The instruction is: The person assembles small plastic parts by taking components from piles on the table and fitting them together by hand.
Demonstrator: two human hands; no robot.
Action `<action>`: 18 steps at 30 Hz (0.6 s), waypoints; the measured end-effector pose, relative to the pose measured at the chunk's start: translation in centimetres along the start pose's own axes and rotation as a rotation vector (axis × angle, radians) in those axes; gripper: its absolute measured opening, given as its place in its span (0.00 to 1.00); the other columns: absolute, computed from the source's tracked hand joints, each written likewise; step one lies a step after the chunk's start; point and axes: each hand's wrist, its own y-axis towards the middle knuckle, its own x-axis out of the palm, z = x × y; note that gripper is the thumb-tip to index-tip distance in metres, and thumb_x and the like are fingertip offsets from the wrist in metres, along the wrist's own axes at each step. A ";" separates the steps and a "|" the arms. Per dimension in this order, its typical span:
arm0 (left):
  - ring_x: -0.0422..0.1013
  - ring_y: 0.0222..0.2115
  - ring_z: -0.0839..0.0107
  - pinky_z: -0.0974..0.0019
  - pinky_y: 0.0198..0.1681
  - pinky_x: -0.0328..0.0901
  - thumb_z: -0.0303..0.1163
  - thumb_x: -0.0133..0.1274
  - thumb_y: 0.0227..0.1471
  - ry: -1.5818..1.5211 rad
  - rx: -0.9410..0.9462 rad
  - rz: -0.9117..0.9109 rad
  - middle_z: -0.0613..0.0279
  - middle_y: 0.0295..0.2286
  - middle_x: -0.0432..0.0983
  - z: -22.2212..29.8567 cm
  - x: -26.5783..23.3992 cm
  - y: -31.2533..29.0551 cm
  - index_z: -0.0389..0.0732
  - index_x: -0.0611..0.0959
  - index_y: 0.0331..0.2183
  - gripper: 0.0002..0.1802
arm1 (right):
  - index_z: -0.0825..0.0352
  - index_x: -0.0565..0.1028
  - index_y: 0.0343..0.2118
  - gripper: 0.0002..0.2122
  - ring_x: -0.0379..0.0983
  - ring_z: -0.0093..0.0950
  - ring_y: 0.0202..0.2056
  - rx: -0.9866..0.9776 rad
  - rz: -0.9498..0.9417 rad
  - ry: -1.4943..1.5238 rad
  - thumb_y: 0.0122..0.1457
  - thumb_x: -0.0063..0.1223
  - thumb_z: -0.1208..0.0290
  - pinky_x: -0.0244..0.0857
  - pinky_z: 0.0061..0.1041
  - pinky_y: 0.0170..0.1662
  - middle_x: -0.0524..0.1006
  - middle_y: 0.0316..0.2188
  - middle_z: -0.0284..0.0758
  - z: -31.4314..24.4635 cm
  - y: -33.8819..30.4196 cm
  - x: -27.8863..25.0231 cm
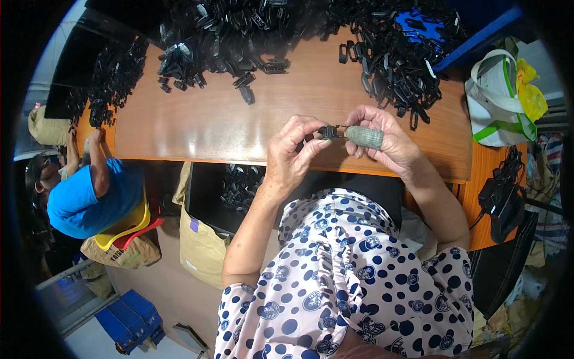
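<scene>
My left hand [293,149] pinches a small black plastic buckle piece [327,132] between thumb and fingers, just above the table's near edge. Close by on its right, my right hand [388,140] is closed, with a grey-green knitted cover [365,137] over one digit. Two thin dark bars [341,131] run from the black piece toward that covered digit. They look like part of a narrow frame gripped by my right hand; its far end is hidden behind the cover.
Heaps of black plastic parts lie along the far side of the brown table [197,119], some at far right by a blue bin [478,39]. A white-green bag [493,107] stands right. Black parts fill an open container [239,185] below. A person in blue [89,197] works at left.
</scene>
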 end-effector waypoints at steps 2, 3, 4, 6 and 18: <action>0.69 0.26 0.70 0.69 0.29 0.64 0.26 0.60 0.43 0.047 -0.001 -0.053 0.60 0.26 0.72 0.5 -0.3 0.0 0.36 0.80 0.35 0.13 | 0.69 0.70 0.37 0.11 0.73 0.21 0.28 0.052 -0.010 -0.007 0.53 0.58 0.75 0.67 0.16 0.29 0.75 0.27 0.33 -0.2 -0.1 0.0; 0.69 0.26 0.70 0.69 0.29 0.64 0.26 0.60 0.43 0.044 -0.005 -0.054 0.60 0.26 0.72 0.9 -0.5 0.1 0.36 0.80 0.35 0.13 | 0.69 0.70 0.37 0.11 0.71 0.20 0.26 0.081 -0.034 -0.085 0.52 0.58 0.75 0.65 0.15 0.26 0.75 0.26 0.32 -0.4 -0.1 0.0; 0.70 0.26 0.68 0.68 0.29 0.65 0.26 0.61 0.42 0.152 0.024 -0.085 0.59 0.25 0.73 1.4 -0.8 0.1 0.36 0.80 0.34 0.13 | 0.69 0.70 0.36 0.10 0.70 0.18 0.24 0.109 -0.058 -0.164 0.52 0.57 0.76 0.63 0.14 0.24 0.74 0.25 0.31 -0.7 -0.1 0.0; 0.68 0.23 0.67 0.68 0.26 0.62 0.28 0.60 0.44 0.307 0.119 -0.120 0.58 0.25 0.73 1.5 -1.2 0.0 0.36 0.79 0.31 0.10 | 0.70 0.70 0.36 0.09 0.68 0.17 0.22 0.197 -0.017 -0.296 0.52 0.56 0.76 0.60 0.13 0.21 0.73 0.24 0.30 -1.5 0.0 0.6; 0.70 0.26 0.63 0.66 0.31 0.66 0.26 0.59 0.43 0.116 -0.101 -0.264 0.57 0.26 0.72 0.9 -1.0 -1.4 0.34 0.79 0.31 0.11 | 0.69 0.71 0.33 0.06 0.68 0.16 0.19 0.523 -0.102 -0.191 0.55 0.53 0.74 0.55 0.10 0.16 0.73 0.21 0.33 0.4 0.7 -1.1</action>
